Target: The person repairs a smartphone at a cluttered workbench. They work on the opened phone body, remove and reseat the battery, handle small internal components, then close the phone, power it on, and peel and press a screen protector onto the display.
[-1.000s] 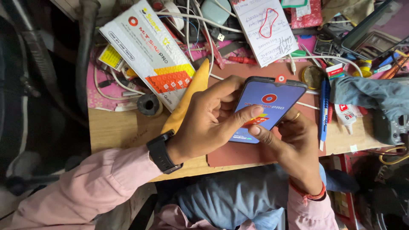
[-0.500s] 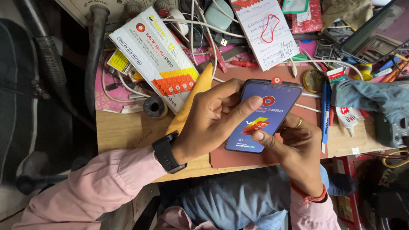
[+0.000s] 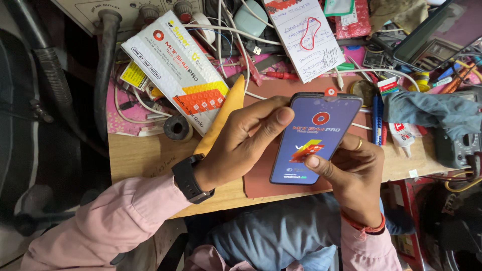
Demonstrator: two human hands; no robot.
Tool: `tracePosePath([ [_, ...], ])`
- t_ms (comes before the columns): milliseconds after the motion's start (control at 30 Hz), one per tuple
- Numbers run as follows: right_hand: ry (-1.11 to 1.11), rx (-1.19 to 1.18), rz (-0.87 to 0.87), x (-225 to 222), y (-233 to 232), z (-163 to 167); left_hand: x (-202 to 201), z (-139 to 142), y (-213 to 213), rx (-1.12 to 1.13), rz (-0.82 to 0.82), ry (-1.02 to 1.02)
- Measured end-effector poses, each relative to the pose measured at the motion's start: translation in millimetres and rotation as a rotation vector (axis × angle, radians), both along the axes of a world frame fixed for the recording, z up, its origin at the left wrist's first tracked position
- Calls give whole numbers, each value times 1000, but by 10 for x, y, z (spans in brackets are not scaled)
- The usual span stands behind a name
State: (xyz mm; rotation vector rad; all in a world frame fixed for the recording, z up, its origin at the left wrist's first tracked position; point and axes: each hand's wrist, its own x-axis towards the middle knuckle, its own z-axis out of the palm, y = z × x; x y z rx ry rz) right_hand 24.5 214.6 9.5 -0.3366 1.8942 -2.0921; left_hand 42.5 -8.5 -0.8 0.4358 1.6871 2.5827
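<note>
A smartphone [image 3: 321, 130] with a lit purple screen is held tilted above a brown work mat [image 3: 266, 173] on the wooden bench. My left hand [image 3: 241, 143], with a black watch on its wrist, grips the phone's left edge, its thumb laid against the screen's upper left side. My right hand [image 3: 354, 175] cradles the phone from below and the right, with its thumb resting on the lower part of the screen. A ring shows on one right finger.
A white printed box [image 3: 175, 70] lies at upper left beside a yellow flat tool [image 3: 221, 120] and a black tape roll [image 3: 176, 127]. Cables, a handwritten paper slip [image 3: 301, 35], a blue pen [image 3: 378, 118], a grey cloth [image 3: 432, 110] and a tablet [image 3: 437, 32] crowd the back.
The phone's screen image has changed slightly. My left thumb has slid up along the phone's left side. Both hands keep their hold.
</note>
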Motion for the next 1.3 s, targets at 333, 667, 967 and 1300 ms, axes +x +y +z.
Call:
tracePosePath([
  [333, 46, -89, -40, -2, 91, -46, -15, -23, -27, 73, -167, 52],
  [667, -3, -163, -44, -44, 205, -125, -9, -38, -41, 148, -319, 55],
  [967, -15, -216, -47, -62, 229, -164, -23, -65, -8, 236, -384, 63],
  [1300, -30, -82, -31, -14, 86, -62, -26, 70, -53, 136, -202, -29],
])
